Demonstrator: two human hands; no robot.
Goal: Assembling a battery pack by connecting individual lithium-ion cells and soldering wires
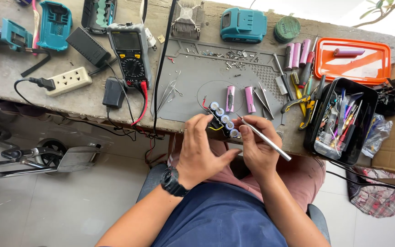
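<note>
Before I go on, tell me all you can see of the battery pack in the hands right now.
The battery pack is a row of round cells with blue-grey, silvery ends facing up, set in a dark holder. A yellow wire runs along its near side and a red wire shows at its far end. It lies slanted at the near edge of the grey work mat. The left hand grips it from the left; the right hand, holding a slim metal tool, touches its right end.

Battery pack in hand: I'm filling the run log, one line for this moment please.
left hand: holds battery pack | right hand: holds metal tool, tip at pack | place: grey mat edge
</note>
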